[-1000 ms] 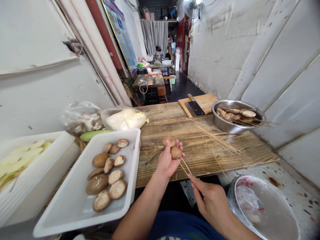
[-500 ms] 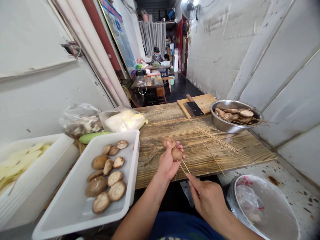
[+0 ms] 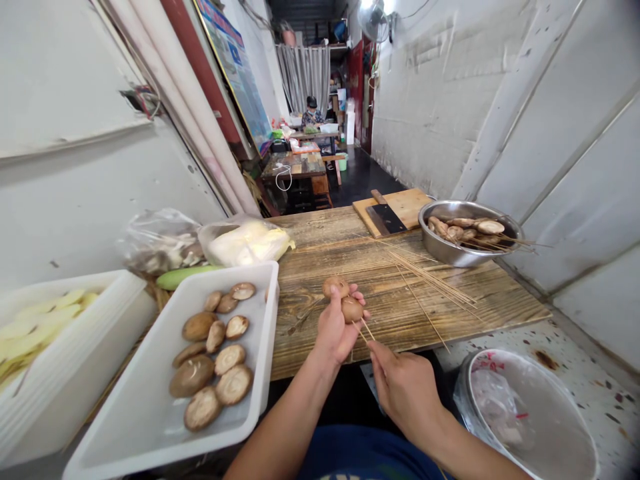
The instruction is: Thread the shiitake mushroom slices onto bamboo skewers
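Observation:
My left hand (image 3: 338,325) is closed around two brown mushrooms (image 3: 353,309), one behind the other, over the front part of the wooden table. Two thin bamboo skewers (image 3: 367,330) run out of the nearer mushroom toward me. Their lower ends are pinched between the thumb and fingers of my right hand (image 3: 405,380). Left of my hands, a white plastic tray (image 3: 274,313) holds several loose mushrooms (image 3: 193,375), some with stems up. More bare skewers (image 3: 435,279) lie on the table to the right.
A steel bowl (image 3: 445,253) of skewered mushrooms stands at the right, beside a cutting board (image 3: 413,203) with a cleaver (image 3: 386,219). Bagged vegetables (image 3: 247,243) lie behind the tray. A lined bin (image 3: 530,413) is at lower right. Another person (image 3: 312,117) sits far back.
My right hand has moved slightly up and left along the skewers, closer to the mushrooms. My left hand keeps its hold in nearly the same place.

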The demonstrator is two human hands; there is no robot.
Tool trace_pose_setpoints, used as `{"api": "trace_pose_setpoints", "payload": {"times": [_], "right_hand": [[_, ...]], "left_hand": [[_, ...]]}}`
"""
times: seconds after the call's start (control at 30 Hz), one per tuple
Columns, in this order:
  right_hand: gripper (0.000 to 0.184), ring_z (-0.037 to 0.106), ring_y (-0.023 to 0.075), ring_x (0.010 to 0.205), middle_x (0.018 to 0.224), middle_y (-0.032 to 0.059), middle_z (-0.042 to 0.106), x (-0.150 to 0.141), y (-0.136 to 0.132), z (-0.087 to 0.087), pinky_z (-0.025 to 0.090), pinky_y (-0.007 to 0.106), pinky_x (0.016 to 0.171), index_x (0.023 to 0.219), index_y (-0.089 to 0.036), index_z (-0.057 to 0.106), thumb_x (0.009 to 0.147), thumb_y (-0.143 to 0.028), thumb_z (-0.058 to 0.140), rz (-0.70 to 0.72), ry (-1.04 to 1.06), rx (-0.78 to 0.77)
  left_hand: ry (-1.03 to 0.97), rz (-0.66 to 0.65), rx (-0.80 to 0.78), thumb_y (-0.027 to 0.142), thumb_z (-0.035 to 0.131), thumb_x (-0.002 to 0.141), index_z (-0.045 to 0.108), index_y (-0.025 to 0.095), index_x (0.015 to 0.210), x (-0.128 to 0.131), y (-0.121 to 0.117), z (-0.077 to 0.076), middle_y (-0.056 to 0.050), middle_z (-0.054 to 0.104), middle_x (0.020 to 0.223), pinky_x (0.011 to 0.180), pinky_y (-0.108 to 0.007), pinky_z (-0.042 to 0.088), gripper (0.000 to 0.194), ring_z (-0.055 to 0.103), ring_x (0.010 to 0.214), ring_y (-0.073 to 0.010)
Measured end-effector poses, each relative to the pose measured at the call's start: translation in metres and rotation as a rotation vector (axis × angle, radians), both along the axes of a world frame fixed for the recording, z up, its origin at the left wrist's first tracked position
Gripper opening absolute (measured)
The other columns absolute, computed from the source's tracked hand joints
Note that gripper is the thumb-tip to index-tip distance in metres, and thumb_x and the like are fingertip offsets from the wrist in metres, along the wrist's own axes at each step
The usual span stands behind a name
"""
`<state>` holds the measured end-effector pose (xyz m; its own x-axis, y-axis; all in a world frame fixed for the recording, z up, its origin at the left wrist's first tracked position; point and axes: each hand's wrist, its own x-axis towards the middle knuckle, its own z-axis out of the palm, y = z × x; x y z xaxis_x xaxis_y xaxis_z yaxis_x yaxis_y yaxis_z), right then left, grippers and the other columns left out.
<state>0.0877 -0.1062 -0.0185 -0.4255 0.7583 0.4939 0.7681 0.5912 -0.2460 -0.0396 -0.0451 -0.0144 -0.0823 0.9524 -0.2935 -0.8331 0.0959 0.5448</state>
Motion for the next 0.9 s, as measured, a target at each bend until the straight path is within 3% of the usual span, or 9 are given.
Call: {"api": "trace_pose_setpoints", "payload": {"times": [0.2, 0.33, 0.6, 0.9], "right_hand": [[0.029, 0.058, 0.0156, 0.045, 0.055, 0.0041, 0.064, -0.006, 0.006, -0.001, 0.026, 0.026, 0.048, 0.077, -0.015, 0.062, 0.088, -0.013, 0.036, 0.045, 0.023, -0.212], [0.03, 0.057, 0.0099, 0.046, 0.055, -0.0031, 0.062, -0.006, 0.014, -0.001, 0.03, 0.02, 0.048, 0.075, -0.019, 0.06, 0.091, -0.015, 0.035, 0.118, 0.067, -0.296], [0.029, 0.058, 0.0132, 0.046, 0.058, 0.0042, 0.065, -0.02, 0.016, -0.015, 0.026, 0.023, 0.048, 0.079, -0.014, 0.061, 0.09, -0.014, 0.035, -0.003, 0.063, -0.163], [0.028, 0.056, 0.0129, 0.044, 0.056, 0.0037, 0.064, -0.023, 0.021, -0.023, 0.026, 0.024, 0.049, 0.082, -0.013, 0.062, 0.09, -0.013, 0.035, -0.014, 0.065, -0.042]], "left_hand": [[0.007, 0.005, 0.031, 0.043, 0.047, 0.087, 0.062, 0.007, 0.093, -0.003, 0.001, 0.001, -0.007, 0.054, 0.079, 0.056, -0.026, 0.045, 0.039, 0.051, 0.07, -0.0131], [0.029, 0.007, 0.008, 0.042, 0.047, 0.087, 0.062, 0.007, 0.094, -0.006, 0.001, -0.001, -0.007, 0.055, 0.078, 0.055, -0.025, 0.045, 0.038, 0.052, 0.069, -0.0134], [-0.001, -0.01, 0.026, 0.043, 0.051, 0.085, 0.062, 0.009, 0.092, -0.005, 0.005, -0.001, -0.006, 0.055, 0.077, 0.055, -0.024, 0.045, 0.036, 0.053, 0.066, -0.0123], [0.091, 0.03, 0.04, 0.046, 0.051, 0.084, 0.061, 0.012, 0.093, -0.002, 0.005, 0.004, -0.005, 0.058, 0.075, 0.055, -0.024, 0.046, 0.037, 0.054, 0.065, -0.0124]]}}
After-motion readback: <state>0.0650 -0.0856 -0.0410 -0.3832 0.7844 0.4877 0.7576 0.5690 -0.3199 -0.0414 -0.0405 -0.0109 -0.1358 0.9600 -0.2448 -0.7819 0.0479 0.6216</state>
